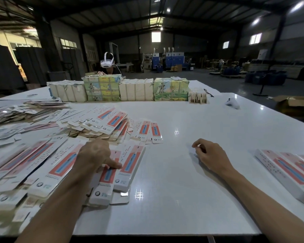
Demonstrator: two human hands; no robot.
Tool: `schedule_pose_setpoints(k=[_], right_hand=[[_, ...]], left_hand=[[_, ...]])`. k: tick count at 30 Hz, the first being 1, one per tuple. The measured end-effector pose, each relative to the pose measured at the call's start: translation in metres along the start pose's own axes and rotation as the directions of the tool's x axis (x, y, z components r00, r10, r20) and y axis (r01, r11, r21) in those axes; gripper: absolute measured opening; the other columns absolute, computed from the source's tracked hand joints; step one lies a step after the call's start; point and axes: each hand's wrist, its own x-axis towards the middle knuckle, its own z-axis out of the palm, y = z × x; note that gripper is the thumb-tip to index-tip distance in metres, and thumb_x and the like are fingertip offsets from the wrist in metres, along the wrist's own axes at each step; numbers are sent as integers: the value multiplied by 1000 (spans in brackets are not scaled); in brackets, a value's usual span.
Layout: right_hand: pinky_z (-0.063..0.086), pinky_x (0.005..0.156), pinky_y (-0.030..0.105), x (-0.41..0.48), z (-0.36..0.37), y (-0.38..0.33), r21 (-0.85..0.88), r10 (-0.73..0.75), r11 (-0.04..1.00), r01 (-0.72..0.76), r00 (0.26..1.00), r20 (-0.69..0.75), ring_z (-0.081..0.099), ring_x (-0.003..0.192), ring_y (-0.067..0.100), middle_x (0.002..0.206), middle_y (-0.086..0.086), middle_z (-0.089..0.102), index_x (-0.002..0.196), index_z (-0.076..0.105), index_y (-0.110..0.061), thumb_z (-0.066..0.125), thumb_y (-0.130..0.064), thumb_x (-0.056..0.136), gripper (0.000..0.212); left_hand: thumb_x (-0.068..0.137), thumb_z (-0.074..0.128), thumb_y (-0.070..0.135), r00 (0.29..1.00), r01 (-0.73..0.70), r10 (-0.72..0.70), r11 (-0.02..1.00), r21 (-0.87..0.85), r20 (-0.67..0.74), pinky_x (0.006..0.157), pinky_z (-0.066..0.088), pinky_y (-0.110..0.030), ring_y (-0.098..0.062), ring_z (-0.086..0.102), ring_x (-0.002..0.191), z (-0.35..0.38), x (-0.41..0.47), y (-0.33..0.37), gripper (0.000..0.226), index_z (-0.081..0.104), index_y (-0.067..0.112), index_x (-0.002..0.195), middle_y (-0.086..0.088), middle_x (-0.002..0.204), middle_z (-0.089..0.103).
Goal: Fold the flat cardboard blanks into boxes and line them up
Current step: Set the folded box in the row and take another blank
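Observation:
Flat cardboard blanks, white with a red and blue panel, lie in a loose pile (102,123) across the left half of the white table (191,120). My left hand (96,155) reaches onto the near blanks, its thumb pressing on one blank (105,179) that lies beside another (128,165). My right hand (211,155) hovers over bare table with its fingers loosely curled and holds nothing. Folded boxes (286,174) lie side by side at the right edge.
Wrapped bundles of stock (119,88) stand in a row along the far side, with a person wearing a white headset (107,63) behind them. A white controller (232,102) lies at the far right. An open carton (293,102) sits on the floor beyond the table.

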Motion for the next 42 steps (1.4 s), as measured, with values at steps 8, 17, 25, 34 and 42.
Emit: schedule_pose_setpoints(k=[8, 17, 25, 34, 42], right_hand=[[48, 65, 34, 0, -1, -2, 10, 2, 1000, -2, 1000, 2, 57, 62, 9, 67, -13, 63, 103, 69, -28, 56, -16, 101, 18], [53, 72, 41, -1, -2, -5, 47, 19, 999, -19, 1000, 3, 60, 65, 18, 63, -4, 61, 101, 69, -27, 54, -12, 100, 21], [59, 69, 43, -3, -7, -9, 152, -24, 987, 42, 993, -113, 67, 63, 15, 70, 2, 68, 112, 70, -18, 55, -11, 107, 17], [59, 87, 31, 1, -10, -32, 151, -171, 968, 201, 966, -192, 60, 111, 17, 121, 1, 54, 132, 64, -15, 61, -26, 107, 28], [53, 106, 43, 27, -10, -42, 99, -177, 979, 181, 983, -47, 45, 135, 17, 139, 3, 51, 114, 72, -12, 66, -26, 104, 18]], left_hand=[[75, 94, 40, 996, -42, 19, 964, -262, -92, 87, 64, -45, -26, 75, 88, -6, -3, 2, 97, 34, 3, 142, -12, 103, 71], [94, 78, 26, 887, -277, 433, 225, -934, -159, 91, 63, -50, -29, 79, 93, -4, 9, 69, 37, 66, 8, 125, -15, 105, 79], [100, 71, 31, 746, 284, 662, -228, -931, 66, 72, 65, -37, -28, 80, 95, 54, -13, 159, 44, 64, 5, 135, -17, 119, 77], [108, 33, 65, 791, 200, 611, -201, -959, 37, 59, 61, -30, -23, 80, 75, 76, -6, 168, 67, 85, 35, 78, -6, 92, 82], [108, 42, 60, 794, 194, 605, -173, -966, 52, 55, 60, -29, -22, 77, 63, 75, -6, 167, 66, 82, 26, 68, -7, 81, 79]])
